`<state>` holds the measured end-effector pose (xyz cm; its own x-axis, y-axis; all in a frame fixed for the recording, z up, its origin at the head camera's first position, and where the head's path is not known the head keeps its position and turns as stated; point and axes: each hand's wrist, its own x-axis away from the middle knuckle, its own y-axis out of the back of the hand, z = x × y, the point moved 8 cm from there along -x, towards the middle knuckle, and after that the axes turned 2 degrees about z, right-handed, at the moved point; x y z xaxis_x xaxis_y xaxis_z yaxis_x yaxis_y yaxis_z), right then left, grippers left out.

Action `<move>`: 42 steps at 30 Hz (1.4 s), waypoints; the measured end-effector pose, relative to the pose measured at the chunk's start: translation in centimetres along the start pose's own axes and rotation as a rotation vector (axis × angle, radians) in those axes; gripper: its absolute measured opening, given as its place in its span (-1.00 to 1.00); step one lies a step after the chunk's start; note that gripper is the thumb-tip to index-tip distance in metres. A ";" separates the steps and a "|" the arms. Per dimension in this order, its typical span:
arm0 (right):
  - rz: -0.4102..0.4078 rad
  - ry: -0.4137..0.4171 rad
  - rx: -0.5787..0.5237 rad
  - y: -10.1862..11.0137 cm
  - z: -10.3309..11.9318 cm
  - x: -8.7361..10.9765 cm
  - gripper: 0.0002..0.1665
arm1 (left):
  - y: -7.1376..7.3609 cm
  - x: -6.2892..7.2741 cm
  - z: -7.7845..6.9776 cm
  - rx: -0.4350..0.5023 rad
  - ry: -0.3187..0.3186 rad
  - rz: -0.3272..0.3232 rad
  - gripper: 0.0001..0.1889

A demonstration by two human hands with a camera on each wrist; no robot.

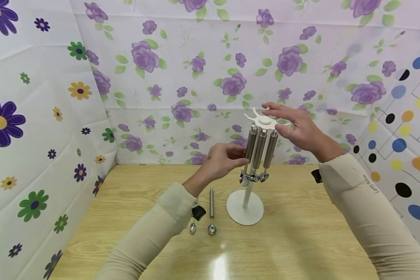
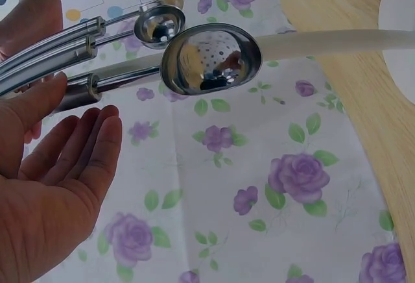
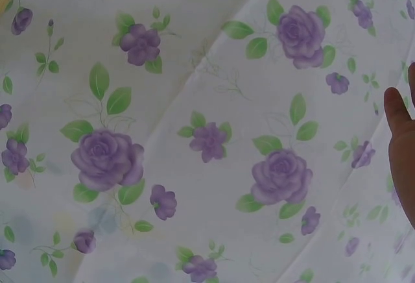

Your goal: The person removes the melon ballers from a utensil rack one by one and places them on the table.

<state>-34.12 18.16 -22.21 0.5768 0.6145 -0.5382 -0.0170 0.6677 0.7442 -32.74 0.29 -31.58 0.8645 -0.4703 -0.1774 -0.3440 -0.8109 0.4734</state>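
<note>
A white rack with curved prongs tops a pole, and several steel scoops hang from it by their handles. My left hand is around the leftmost scoop's handle, thumb in front and fingers behind. In the left wrist view, the left thumb touches a handle, and the fingers are loosely bent just below it. That scoop's bowl is oval and dotted with small holes or reflections. My right hand is at the rack's right side, its fingers extended over the prongs; part of it enters the right wrist view.
The rack's round white base stands on a wooden table. Left of it lie a long-handled scoop and a smaller scoop, whose handle is hidden by my left arm. Flowered cloth hangs behind.
</note>
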 end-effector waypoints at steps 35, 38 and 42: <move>0.002 0.012 0.006 -0.1 0.0 0.0 -0.24 | 1.2 1.2 -0.7 -0.070 0.007 -0.012 -0.77; 0.003 0.009 0.007 -0.1 0.1 0.1 -0.27 | 1.5 1.3 -0.7 -0.043 0.006 -0.018 -0.79; 0.003 0.005 0.005 0.0 0.1 0.1 -0.29 | 1.9 1.6 -0.7 -0.044 -0.003 -0.026 -0.80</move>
<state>-33.95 18.13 -22.24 0.5729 0.6185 -0.5378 -0.0147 0.6638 0.7478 -31.72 -1.71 -30.34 0.8717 -0.4505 -0.1929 -0.3051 -0.8070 0.5057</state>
